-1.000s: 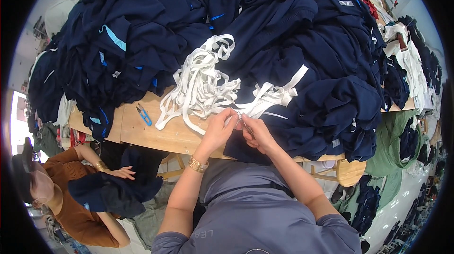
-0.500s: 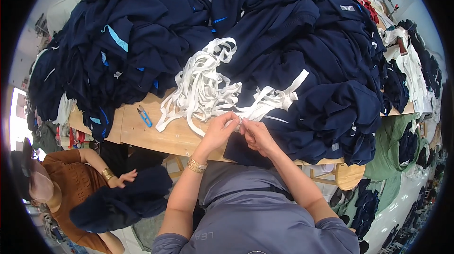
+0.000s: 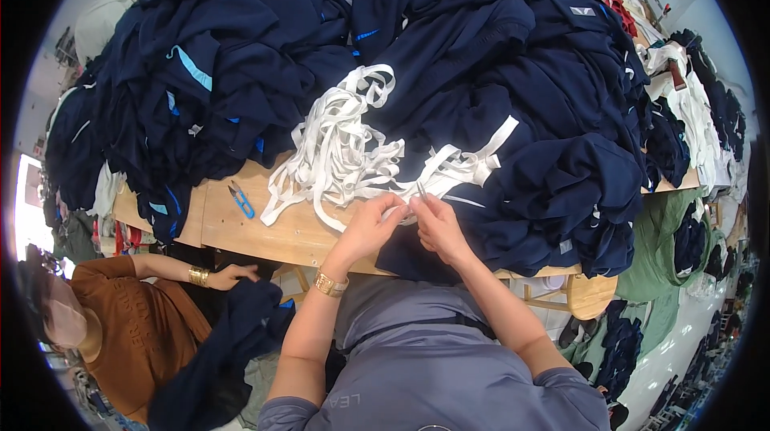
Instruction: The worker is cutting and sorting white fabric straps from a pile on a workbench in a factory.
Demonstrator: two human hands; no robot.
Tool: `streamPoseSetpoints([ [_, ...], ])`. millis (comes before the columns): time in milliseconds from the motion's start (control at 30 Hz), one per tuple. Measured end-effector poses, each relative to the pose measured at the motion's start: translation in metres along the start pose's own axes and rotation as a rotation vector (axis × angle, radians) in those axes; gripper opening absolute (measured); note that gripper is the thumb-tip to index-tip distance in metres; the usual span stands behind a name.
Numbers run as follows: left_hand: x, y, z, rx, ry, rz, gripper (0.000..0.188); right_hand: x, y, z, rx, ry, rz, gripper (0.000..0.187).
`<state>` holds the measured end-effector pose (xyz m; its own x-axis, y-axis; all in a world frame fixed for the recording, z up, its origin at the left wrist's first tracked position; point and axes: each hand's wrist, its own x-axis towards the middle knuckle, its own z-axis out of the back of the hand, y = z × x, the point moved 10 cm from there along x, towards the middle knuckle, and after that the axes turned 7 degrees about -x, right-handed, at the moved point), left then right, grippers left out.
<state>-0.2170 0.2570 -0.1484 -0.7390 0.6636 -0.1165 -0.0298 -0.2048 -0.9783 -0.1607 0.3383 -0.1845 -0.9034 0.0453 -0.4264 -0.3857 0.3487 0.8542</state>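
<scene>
We pinch white tape [image 3: 341,141] over the surface [image 3: 224,224]
Our left fingers [image 3: 388,204] clamp it; our right fingers [image 3: 433,210] grip a small pointed tool [image 3: 421,188]. The tape's bulk lies just beyond them, leftward.

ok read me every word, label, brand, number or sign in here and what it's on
I won't copy printed wording, only say where it stands.
Grey shirt: a few pale letters.
Co-worker's brown shirt: dark letters across the chest, bent by folds.
Silvery patch on the dark garments: pale mark, too small to read.
White tape: no lettering can be made out.
</scene>
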Motion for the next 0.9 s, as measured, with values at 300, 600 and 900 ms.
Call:
streamPoseSetpoints([
  [300, 0.002, 0.005, -0.006, -0.090, 0.138, 0.097, 0.025, -0.002, 0.056, 0.040, -0.398, -0.247, 0.314, 0.020],
  [600, 0.007, 0.010, 0.031, -0.095, -0.009, 0.047, 0.025, -0.041, 0.170, 0.140, -0.896, -0.919, 0.661, 0.020],
  [900, 0.015, -0.007, 0.022, 0.234, -0.117, 0.004, 0.021, -0.032, 0.143, 0.147, -0.917, -0.939, 0.538, 0.028],
])
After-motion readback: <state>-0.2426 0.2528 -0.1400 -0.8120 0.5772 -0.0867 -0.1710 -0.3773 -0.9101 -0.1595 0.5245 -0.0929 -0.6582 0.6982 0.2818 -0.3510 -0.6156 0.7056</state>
